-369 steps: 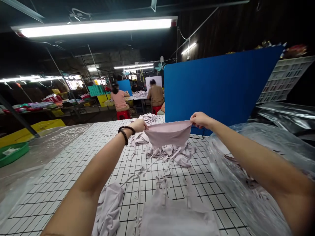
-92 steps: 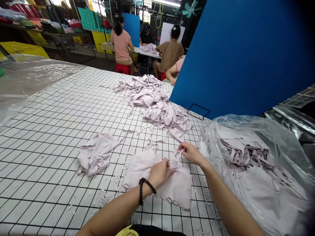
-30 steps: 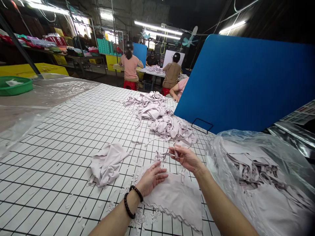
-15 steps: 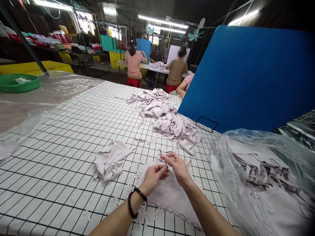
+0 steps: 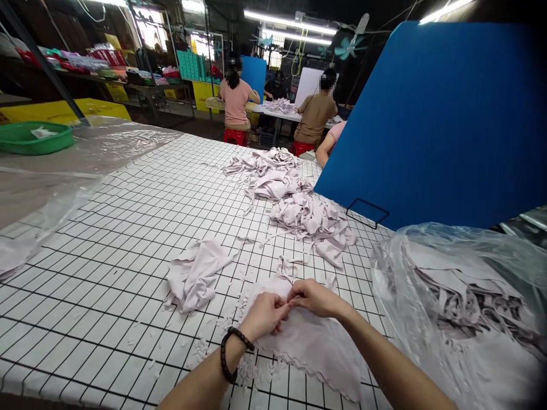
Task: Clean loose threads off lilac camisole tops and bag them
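Observation:
A pale pinkish fabric piece [image 5: 316, 347] with a wavy edge lies on the checked tablecloth in front of me. Over its upper part, my left hand [image 5: 268, 313], with a dark beaded bracelet at the wrist, pinches its fingers together. My right hand [image 5: 310, 297] meets it fingertip to fingertip, also pinched. Whatever lies between the fingertips is too small to name. A thin strap [image 5: 287, 266] curls just beyond the hands. Small fabric scraps [image 5: 248, 364] are scattered left of the piece. Farther left rests a crumpled cloth [image 5: 196, 276].
Fabric heaps [image 5: 316, 219] run toward the back of the checked table [image 5: 119, 245]. At right are a clear plastic bag [image 5: 388, 273] of folded fabric and a large blue board [image 5: 440, 131] with a wire stand. A green basket [image 5: 38, 145] sits far left. People sit beyond.
My right hand has turned and come down lower, its fingertips now against those of my left. The fabric's lower right edge has spread outward. The camera view has shifted slightly.

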`<action>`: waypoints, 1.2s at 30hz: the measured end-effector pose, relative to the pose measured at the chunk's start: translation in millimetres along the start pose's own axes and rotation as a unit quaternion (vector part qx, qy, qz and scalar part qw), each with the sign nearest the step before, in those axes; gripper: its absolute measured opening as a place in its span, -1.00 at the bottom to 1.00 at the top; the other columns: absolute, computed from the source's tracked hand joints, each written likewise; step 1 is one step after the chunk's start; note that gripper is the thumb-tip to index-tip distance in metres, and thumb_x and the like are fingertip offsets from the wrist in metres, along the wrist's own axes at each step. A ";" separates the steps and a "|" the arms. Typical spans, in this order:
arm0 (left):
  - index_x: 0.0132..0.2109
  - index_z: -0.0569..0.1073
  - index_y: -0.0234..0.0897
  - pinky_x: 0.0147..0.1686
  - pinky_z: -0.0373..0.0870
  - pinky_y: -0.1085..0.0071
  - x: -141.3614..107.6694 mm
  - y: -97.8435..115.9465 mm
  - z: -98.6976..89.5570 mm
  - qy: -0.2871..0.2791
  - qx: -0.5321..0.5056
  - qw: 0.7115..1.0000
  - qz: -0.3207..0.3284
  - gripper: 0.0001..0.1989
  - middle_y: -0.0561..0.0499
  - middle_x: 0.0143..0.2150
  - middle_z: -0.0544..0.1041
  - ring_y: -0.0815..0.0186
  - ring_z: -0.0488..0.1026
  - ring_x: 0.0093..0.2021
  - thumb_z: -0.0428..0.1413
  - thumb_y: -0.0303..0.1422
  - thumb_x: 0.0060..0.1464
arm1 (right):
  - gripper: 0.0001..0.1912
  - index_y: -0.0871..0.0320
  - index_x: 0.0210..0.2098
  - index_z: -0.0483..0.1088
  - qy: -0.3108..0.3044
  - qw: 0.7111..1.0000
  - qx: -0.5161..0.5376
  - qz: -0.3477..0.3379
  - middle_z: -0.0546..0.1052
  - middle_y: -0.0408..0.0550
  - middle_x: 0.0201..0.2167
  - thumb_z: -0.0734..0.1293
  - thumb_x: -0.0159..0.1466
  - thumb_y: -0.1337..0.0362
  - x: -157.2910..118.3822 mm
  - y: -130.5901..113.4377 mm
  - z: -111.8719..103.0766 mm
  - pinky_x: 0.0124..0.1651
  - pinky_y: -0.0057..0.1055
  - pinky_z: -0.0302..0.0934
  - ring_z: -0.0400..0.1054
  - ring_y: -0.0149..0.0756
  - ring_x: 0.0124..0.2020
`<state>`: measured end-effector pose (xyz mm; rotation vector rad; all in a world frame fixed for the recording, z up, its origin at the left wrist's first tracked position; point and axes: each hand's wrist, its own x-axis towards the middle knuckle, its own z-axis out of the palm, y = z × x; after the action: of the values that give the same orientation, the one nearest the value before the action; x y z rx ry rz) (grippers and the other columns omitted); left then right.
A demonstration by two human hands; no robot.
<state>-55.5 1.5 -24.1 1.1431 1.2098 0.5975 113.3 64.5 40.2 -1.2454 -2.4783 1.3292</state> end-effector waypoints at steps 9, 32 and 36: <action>-0.07 0.38 -0.24 -0.50 0.19 0.46 -3.5 4.5 -13.5 0.122 0.132 0.982 0.061 -0.65 0.08 -0.52 0.43 0.36 0.33 -0.59 0.10 -0.15 0.04 | -0.85 0.17 -0.39 0.48 0.071 0.992 0.067 0.076 0.50 -0.11 -0.48 0.28 0.13 0.26 10.2 10.4 3.1 -0.43 -0.51 0.13 0.32 -0.37 -0.45; -0.28 0.47 -0.24 -0.36 0.19 0.42 4.4 2.7 -10.7 0.141 0.236 0.958 0.079 -0.79 -0.08 -0.33 0.54 0.21 0.44 -0.31 0.07 -0.20 0.07 | -0.84 0.18 -0.39 0.46 0.058 0.995 0.038 0.072 0.48 -0.10 -0.47 0.25 0.14 0.28 7.3 13.1 19.6 -0.44 -0.50 0.12 0.30 -0.37 -0.47; -0.28 0.47 -0.25 -0.34 0.21 0.41 6.2 -0.1 -10.9 0.137 0.230 0.960 0.079 -0.78 -0.09 -0.31 0.54 0.21 0.44 -0.30 0.07 -0.20 0.07 | -0.86 0.18 -0.41 0.46 0.039 0.997 -0.062 0.032 0.48 -0.03 -0.37 0.25 0.12 0.35 8.3 6.8 12.2 -0.34 -0.46 0.16 0.34 -0.30 -0.36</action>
<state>-63.8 10.6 -26.0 1.5972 1.5562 0.6257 107.1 64.0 25.2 -1.3850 -2.5209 1.1300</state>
